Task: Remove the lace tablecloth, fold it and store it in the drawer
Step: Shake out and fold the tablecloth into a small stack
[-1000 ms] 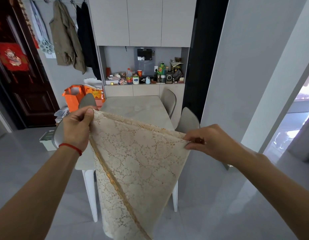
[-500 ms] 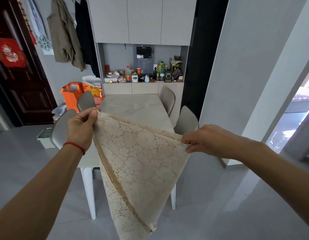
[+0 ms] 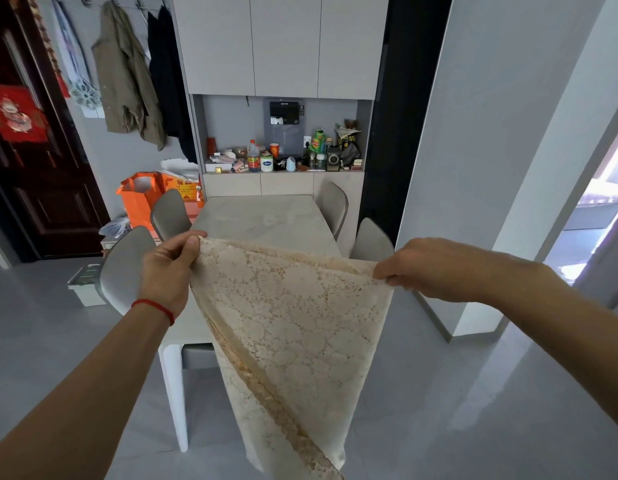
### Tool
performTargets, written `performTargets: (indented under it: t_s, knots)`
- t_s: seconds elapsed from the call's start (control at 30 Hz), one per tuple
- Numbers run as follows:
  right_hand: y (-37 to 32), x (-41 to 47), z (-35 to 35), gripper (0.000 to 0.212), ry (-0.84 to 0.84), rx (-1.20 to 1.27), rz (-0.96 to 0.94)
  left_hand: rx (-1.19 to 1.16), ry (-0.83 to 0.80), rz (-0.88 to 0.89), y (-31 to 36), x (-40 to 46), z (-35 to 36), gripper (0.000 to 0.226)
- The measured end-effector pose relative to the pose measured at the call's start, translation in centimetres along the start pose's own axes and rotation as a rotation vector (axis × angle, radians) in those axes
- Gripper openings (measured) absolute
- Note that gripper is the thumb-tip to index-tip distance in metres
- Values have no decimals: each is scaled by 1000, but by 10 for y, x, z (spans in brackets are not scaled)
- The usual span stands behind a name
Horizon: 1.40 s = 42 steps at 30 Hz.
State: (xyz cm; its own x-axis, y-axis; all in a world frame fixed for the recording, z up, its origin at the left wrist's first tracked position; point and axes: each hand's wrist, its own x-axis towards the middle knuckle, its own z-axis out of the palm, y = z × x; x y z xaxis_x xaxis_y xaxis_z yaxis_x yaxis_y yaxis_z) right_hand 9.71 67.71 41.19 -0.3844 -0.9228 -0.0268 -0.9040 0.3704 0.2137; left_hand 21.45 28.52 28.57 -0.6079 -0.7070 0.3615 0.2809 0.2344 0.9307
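The cream lace tablecloth [image 3: 293, 323] hangs doubled in the air in front of me, its gold-trimmed edge running down to a point near the floor. My left hand [image 3: 169, 268] pinches its upper left corner, thumb on top. My right hand [image 3: 418, 266] grips the upper right corner. The cloth is stretched fairly taut between both hands. Behind it stands the bare marble dining table [image 3: 266, 220]. No drawer is clearly visible; the cabinet [image 3: 283, 183] behind the table has lower fronts.
Grey chairs [image 3: 127, 268] flank the table on both sides. An orange bag [image 3: 141, 199] sits on the floor at left near a dark door. The cabinet niche holds several bottles and jars. A white wall corner [image 3: 473, 202] stands at right. Grey tile floor lies around me.
The cloth's hanging end has risen a little and the view has pulled back slightly. Both hands keep their grips on the upper corners.
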Motion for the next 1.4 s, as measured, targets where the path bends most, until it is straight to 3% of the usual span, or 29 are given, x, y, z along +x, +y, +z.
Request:
performTargets:
  t_s: [0.17, 0.43, 0.53, 0.6, 0.77, 0.9, 1.0, 1.13, 1.4]
  knots:
    - [-8, -1, 1, 22, 1, -15, -47, 29, -21, 15, 7, 3, 4, 16]
    - [-6, -4, 9, 24, 216, 206, -59, 47, 8, 68, 4, 9, -6, 20]
    - [-7, -5, 13, 50, 255, 297, -36, -27, 6, 28, 1, 8, -11, 22]
    - [-7, -4, 20, 57, 352, 412, -11, -114, -4, -29, 0, 7, -14, 23]
    - [-2, -2, 47, 32, 616, 595, 205, -299, -19, -126, 1, 2, -11, 24]
    - [-2, 1, 55, 28, 638, 570, 259, -357, -43, -172, 4, 2, -8, 28]
    - [3, 1, 57, 3, 615, 579, 255, -370, -53, -193, 4, 3, -9, 29]
    - [3, 1, 59, 21, 569, 582, 326, -364, -47, -181, 2, 3, -8, 31]
    - [-6, 2, 58, 13, 613, 639, 472, -246, 19, -116, 12, -2, -5, 25]
